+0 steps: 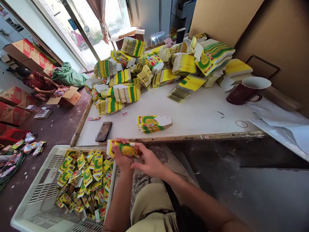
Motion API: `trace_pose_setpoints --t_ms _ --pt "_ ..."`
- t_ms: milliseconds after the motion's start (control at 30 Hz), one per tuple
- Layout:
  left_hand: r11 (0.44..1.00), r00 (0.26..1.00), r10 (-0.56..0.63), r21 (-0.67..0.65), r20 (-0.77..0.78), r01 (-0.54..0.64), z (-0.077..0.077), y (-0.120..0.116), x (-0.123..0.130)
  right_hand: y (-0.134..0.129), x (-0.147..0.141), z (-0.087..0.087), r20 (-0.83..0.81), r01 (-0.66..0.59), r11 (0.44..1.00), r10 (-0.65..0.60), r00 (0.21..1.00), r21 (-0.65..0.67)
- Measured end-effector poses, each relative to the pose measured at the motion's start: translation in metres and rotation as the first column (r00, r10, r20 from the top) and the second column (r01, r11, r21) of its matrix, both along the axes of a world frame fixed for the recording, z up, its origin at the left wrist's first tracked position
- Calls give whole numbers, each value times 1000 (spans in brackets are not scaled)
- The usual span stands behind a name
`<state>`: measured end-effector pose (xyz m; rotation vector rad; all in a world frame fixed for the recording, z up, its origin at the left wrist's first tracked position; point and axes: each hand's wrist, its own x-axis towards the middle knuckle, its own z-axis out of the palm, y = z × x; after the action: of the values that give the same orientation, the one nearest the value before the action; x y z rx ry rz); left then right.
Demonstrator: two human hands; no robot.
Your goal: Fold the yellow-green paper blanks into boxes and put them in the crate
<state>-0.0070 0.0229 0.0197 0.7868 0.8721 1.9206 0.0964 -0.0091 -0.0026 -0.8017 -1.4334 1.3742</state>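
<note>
My left hand is wrapped round a yellow and green printed carton, held above the table's front edge. At the carton's right end, the fingers of my right hand touch its white flap. A small stack of flat cartons lies on the white table just beyond my hands. Below and left, a white plastic basket holds many small yellow cartons.
Bundles of flat cartons are heaped along the table's back. A phone lies near the front edge, a dark red mug at the right. On the left, a person sits by an open cardboard box.
</note>
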Motion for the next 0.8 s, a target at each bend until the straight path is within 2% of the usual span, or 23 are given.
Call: trace_pose_setpoints --t_ms 100,267,333,467,567,667,800 --pt "999 999 26 -34 -48 -27 0 1 -7 1 -6 1 22 24 1000 -24 999 0" --pt "978 967 -179 -142 -184 154 -21 -16 -23 9 8 -2 30 100 994 -98 995 -53" --pt "971 948 -206 -173 -240 167 -28 -20 -27 10 17 -2 27 113 993 -112 993 -36" --pt "976 955 -137 -200 -264 85 -32 -23 -29 11 26 0 17 145 989 -144 989 -38" --pt "969 956 -155 -229 -248 98 -30 -26 -27 13 26 -1 -100 153 978 -168 981 -142" --pt "950 958 -190 -288 -214 124 -26 -29 -24 13 22 -1 -203 110 967 -159 966 -230" --pt "955 979 -121 -289 -167 69 -24 -25 -20 9 18 -1 -165 104 973 -139 977 -206"
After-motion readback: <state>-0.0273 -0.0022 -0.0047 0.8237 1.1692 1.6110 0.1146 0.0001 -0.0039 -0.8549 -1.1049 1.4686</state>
